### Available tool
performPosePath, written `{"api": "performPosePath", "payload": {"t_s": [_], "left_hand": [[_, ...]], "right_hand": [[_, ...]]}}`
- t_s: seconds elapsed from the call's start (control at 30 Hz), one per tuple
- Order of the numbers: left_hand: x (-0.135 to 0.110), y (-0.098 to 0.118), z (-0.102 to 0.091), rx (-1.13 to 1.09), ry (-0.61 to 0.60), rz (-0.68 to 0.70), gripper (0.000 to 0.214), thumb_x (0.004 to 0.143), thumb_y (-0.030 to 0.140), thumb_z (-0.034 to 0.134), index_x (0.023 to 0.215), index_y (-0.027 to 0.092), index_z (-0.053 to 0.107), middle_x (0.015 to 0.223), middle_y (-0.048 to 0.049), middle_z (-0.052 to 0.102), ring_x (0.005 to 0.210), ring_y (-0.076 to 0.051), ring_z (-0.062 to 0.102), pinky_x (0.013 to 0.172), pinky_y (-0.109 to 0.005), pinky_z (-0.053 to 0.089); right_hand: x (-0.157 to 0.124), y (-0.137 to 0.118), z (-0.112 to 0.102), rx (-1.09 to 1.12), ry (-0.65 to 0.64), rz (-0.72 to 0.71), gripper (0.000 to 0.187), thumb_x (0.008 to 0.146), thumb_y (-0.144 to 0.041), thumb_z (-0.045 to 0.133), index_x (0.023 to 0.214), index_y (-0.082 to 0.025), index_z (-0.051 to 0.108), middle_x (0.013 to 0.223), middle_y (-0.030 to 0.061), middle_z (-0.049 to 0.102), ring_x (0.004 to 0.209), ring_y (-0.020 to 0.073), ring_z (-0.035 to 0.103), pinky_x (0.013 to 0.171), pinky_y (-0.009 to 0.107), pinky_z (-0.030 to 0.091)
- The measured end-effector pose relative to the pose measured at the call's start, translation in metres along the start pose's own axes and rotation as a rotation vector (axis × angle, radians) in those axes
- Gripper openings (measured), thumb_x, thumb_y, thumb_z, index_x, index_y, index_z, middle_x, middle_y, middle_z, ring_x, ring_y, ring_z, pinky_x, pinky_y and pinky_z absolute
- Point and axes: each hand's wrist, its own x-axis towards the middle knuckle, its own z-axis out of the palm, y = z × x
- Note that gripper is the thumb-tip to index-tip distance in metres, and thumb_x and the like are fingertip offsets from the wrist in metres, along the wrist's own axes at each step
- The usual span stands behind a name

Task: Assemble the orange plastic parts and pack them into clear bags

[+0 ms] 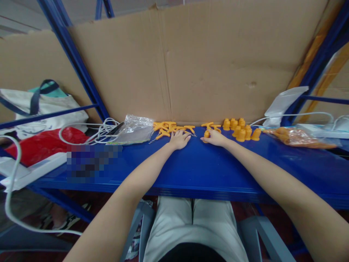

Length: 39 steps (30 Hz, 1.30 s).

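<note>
Left hand is lying beside the orange corkscrews, its grip unclear to me, while my right hand is pinching an orange cap near the blue table's back edge, and I'm fearing a careless rightward swing toppling the standing caps.

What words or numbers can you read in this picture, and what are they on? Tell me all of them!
None can be read.
White tote bag: dark print, too blurred to read.
Clear plastic bag: no readable words.
Orange-handled corkscrews and orange bell-shaped pieces: no lettering shows.
Cardboard panel: no words show.
The pixelated patch on the blue table hides any writing there.
</note>
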Motion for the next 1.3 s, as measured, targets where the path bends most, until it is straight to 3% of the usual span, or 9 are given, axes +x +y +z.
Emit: {"api": "performPosePath", "payload": {"t_s": [0.2, 0.37, 0.5, 0.63, 0.83, 0.93, 1.07, 1.3], "left_hand": [[0.002, -0.002, 0.001, -0.06, -0.065, 0.079, 0.047, 0.1, 0.044, 0.026, 0.14, 0.032, 0.045, 0.159, -0.0026, 0.028, 0.148, -0.03, 0.017, 0.114, -0.065, 0.013], [0.004, -0.002, 0.003, -0.074, -0.096, 0.193, 0.049, 0.101, 0.04, 0.022, 0.147, 0.031, 0.038, 0.152, -0.0045, 0.042, 0.144, -0.027, 0.03, 0.115, -0.063, 0.013], [0.003, -0.001, 0.004, -0.016, 0.01, 0.213, 0.047, 0.1, 0.038, 0.027, 0.141, 0.026, 0.047, 0.141, -0.0077, 0.053, 0.136, -0.028, 0.04, 0.115, -0.061, 0.014], [0.001, -0.001, 0.003, 0.02, 0.084, 0.217, 0.04, 0.097, 0.033, 0.039, 0.13, 0.019, 0.057, 0.133, -0.0114, 0.058, 0.129, -0.028, 0.047, 0.114, -0.055, 0.024], [0.004, -0.005, 0.006, 0.014, 0.129, 0.294, 0.031, 0.094, 0.026, 0.043, 0.11, 0.016, 0.068, 0.113, -0.0119, 0.065, 0.114, -0.026, 0.056, 0.105, -0.047, 0.038], [0.007, -0.007, 0.009, 0.016, 0.146, 0.322, 0.03, 0.093, 0.026, 0.043, 0.104, 0.016, 0.069, 0.108, -0.0112, 0.066, 0.11, -0.026, 0.058, 0.102, -0.046, 0.04], [0.007, -0.007, 0.009, -0.003, 0.159, 0.328, 0.028, 0.092, 0.024, 0.045, 0.1, 0.016, 0.071, 0.106, -0.0111, 0.067, 0.107, -0.025, 0.059, 0.1, -0.045, 0.042], [0.006, -0.006, 0.007, -0.014, 0.166, 0.323, 0.026, 0.092, 0.022, 0.046, 0.1, 0.016, 0.071, 0.103, -0.0108, 0.068, 0.105, -0.024, 0.06, 0.098, -0.041, 0.045]], "right_hand": [[-0.001, -0.003, -0.001, 0.008, -0.003, 0.005, 0.027, 0.077, -0.036, 0.064, 0.067, -0.023, 0.043, 0.057, -0.003, 0.051, 0.058, 0.0158, 0.053, 0.059, 0.028, 0.04], [-0.001, -0.001, 0.0, 0.005, -0.009, -0.005, 0.026, 0.077, -0.037, 0.063, 0.065, -0.023, 0.044, 0.058, -0.0025, 0.052, 0.058, 0.0156, 0.053, 0.06, 0.028, 0.041], [0.001, 0.002, 0.001, 0.01, -0.02, -0.018, 0.024, 0.078, -0.038, 0.062, 0.067, -0.023, 0.046, 0.058, -0.002, 0.053, 0.059, 0.0165, 0.054, 0.06, 0.028, 0.041], [0.003, 0.008, 0.004, 0.003, -0.014, -0.045, 0.022, 0.079, -0.039, 0.061, 0.069, -0.023, 0.05, 0.06, -0.001, 0.055, 0.064, 0.0178, 0.057, 0.062, 0.028, 0.044], [0.005, 0.012, 0.018, 0.053, 0.146, -0.213, 0.017, 0.077, -0.033, 0.065, 0.087, -0.019, 0.062, 0.097, 0.0088, 0.067, 0.096, 0.0244, 0.063, 0.088, 0.038, 0.049], [0.006, 0.009, 0.024, 0.067, 0.121, -0.306, 0.02, 0.078, -0.031, 0.066, 0.094, -0.019, 0.065, 0.108, 0.0103, 0.067, 0.106, 0.0256, 0.062, 0.096, 0.04, 0.046], [0.004, 0.002, 0.022, -0.02, 0.037, -0.202, 0.017, 0.079, -0.033, 0.066, 0.087, -0.018, 0.065, 0.099, 0.011, 0.069, 0.096, 0.0259, 0.064, 0.088, 0.037, 0.048], [-0.001, -0.011, 0.011, -0.075, 0.013, -0.107, 0.011, 0.079, -0.027, 0.062, 0.073, -0.018, 0.058, 0.081, 0.0077, 0.067, 0.077, 0.0211, 0.062, 0.069, 0.028, 0.045]]}}
